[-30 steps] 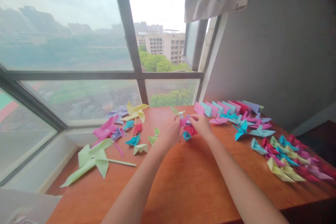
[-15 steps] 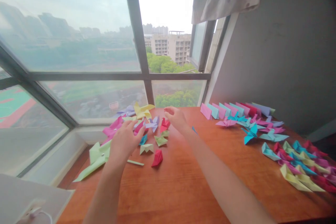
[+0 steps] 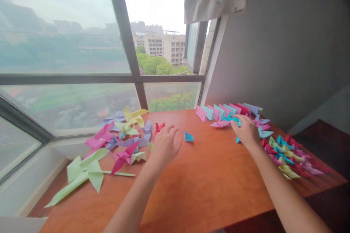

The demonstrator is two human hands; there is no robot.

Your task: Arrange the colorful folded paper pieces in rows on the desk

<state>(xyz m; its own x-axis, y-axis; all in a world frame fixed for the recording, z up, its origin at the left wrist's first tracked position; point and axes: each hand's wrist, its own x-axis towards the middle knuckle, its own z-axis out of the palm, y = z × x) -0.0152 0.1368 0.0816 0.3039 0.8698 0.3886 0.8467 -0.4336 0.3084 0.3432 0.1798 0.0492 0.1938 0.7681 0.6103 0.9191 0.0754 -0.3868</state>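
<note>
My left hand (image 3: 167, 143) hovers over the table's middle-left, palm down, fingers spread and holding nothing visible. Beside its fingertips is a small red folded-paper piece (image 3: 159, 128), partly covered. A blue paper boat (image 3: 188, 137) stands alone on the wood, right of that hand. My right hand (image 3: 246, 131) is over the paper cranes, thumb and forefinger curved apart. A blue paper crane (image 3: 229, 118) shows at those fingertips; whether they touch it I cannot tell. Just left of the hand lies a pink crane (image 3: 220, 123).
Pinwheels, among them a pale green one (image 3: 86, 171) and a yellow one (image 3: 133, 117), crowd the brown table's (image 3: 191, 189) left side. Standing folded cards (image 3: 201, 113) line the back right. Several rows of paper boats (image 3: 290, 156) fill the right. A window (image 3: 65, 109) borders the back.
My right hand has moved from the back middle to the cranes on the right. My left hand has shifted right, off the pinwheels. The view has turned right, and the blue boat is uncovered.
</note>
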